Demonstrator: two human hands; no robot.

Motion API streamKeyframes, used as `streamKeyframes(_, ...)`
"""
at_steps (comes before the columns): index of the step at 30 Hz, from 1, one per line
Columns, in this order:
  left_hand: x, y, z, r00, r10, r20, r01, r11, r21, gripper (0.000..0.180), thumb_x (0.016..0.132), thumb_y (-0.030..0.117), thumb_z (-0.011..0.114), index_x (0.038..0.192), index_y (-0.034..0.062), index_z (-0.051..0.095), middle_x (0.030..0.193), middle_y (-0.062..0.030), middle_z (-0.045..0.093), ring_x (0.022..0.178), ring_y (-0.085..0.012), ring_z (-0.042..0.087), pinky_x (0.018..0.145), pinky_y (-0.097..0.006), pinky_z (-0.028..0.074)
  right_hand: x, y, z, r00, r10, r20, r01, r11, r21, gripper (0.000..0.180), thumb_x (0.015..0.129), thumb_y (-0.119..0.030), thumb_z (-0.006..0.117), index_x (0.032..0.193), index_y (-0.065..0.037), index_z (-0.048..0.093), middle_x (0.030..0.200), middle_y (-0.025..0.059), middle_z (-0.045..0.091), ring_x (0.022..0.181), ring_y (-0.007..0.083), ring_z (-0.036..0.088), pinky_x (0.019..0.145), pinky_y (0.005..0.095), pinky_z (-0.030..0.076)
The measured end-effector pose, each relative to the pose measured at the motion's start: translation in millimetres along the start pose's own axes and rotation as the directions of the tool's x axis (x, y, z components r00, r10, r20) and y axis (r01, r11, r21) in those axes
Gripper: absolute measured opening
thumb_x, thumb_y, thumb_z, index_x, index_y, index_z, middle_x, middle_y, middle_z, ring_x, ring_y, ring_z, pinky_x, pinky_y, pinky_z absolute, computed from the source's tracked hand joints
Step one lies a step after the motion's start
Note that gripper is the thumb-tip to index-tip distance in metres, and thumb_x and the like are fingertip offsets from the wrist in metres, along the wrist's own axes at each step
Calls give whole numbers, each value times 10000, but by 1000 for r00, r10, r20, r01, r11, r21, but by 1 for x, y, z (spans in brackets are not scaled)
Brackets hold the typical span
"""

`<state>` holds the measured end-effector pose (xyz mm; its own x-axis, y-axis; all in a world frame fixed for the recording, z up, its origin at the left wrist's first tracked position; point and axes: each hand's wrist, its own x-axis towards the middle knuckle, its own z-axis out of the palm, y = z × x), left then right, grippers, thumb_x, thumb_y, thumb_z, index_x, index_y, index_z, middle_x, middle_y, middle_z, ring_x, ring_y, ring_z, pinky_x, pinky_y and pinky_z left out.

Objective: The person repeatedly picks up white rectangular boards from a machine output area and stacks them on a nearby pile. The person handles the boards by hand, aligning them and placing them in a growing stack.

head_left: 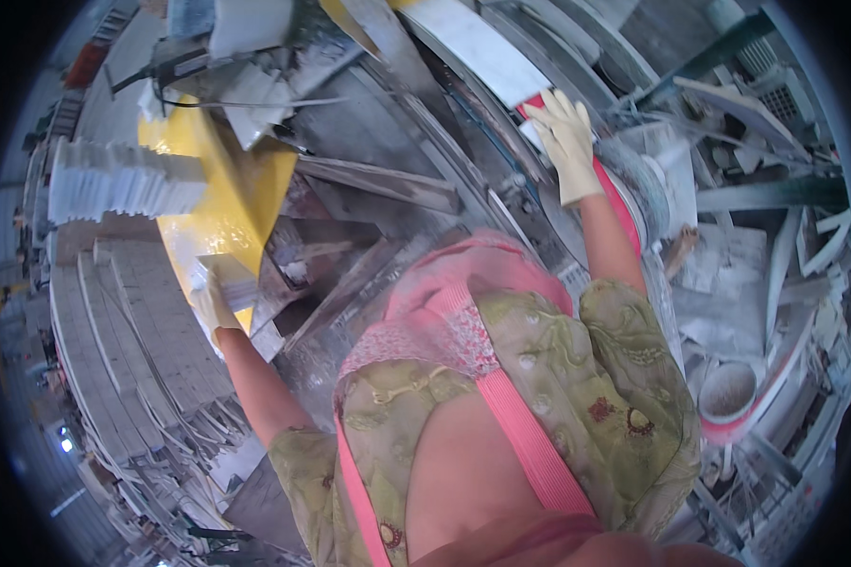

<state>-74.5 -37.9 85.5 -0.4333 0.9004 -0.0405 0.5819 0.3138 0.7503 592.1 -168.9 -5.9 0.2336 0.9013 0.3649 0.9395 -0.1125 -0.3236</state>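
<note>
Both hands wear cream gloves. My left hand (215, 300) is closed at the edge of a small pale grey tile piece (234, 272), over the lower part of a wet, shiny yellow sheet (219, 227). Whether that is one tile or several together is hard to make out. A row of thin white tiles (123, 180) stands stacked at the far end of the yellow sheet. My right hand (564, 137) lies with fingers stretched out at the end of a long white strip (482, 47), touching a red band (533, 104).
Wooden boards (378, 182) lie between the two sides. Stacked grey slabs (132, 331) fill the left. A round bucket (728, 389) stands at the lower right, near green metal bars (775, 194). White offcuts (255, 99) and a thin cable lie at the upper left.
</note>
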Motion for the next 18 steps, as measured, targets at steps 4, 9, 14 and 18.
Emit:
streamKeyframes(4,-20,22,-3,997,-73,-16,74,997,33,750,838,474,750,1201,-162,586,1150,-277,671,1016,-358,657,890,-409,523,-6,26,-31,990,59,125,-67,996,55,566,858,-4,523,1357,-224,675,1562,79,505,1511,298,361,1247,500,200)
streamKeyframes(9,-30,30,2,998,-66,-13,66,998,10,756,834,473,754,1206,-162,584,1160,-279,666,1020,-360,656,891,-409,522,-42,56,-99,961,-9,276,13,1000,-12,728,909,-389,696,1567,-226,429,1632,83,397,1529,327,311,1250,470,228)
streamKeyframes(14,-9,2,5,1000,-23,-17,23,1000,18,762,829,473,757,1211,-162,582,1170,-281,661,1025,-363,654,893,-410,521,-56,59,-68,952,-18,306,28,999,-26,852,864,-527,726,1585,-218,395,1642,148,357,1523,360,307,1242,466,247)
streamKeyframes(18,6,-4,6,981,180,-78,-164,970,181,767,825,473,760,1215,-162,580,1178,-282,657,1029,-365,653,895,-410,521,-45,62,-49,975,-47,216,-18,957,289,883,749,-294,868,1536,-171,486,1643,198,342,1492,376,370,1219,433,312)
